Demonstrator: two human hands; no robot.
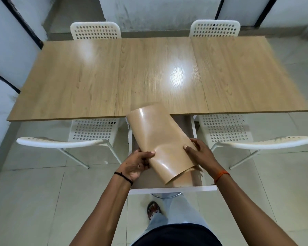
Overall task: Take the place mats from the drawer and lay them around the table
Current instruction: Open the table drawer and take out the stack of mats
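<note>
A stack of glossy tan place mats (158, 137) bows upward above the pulled-out white drawer (172, 189) under the near edge of the wooden table (96, 77). My left hand (137, 164) grips the mats' left edge, thumb on top. Along the right edge, my right hand (199, 153) holds them with the thumb pressed on the surface. The far end of the mats reaches over the table's edge. The near corner shows layered sheets. The drawer's inside is mostly hidden by the mats.
Two white perforated chairs (60, 142) (267, 142) flank the drawer on my side, and two more (95, 31) (214, 28) stand at the far side. A tiled floor and white walls surround the table. My foot (153, 210) stands below the drawer front.
</note>
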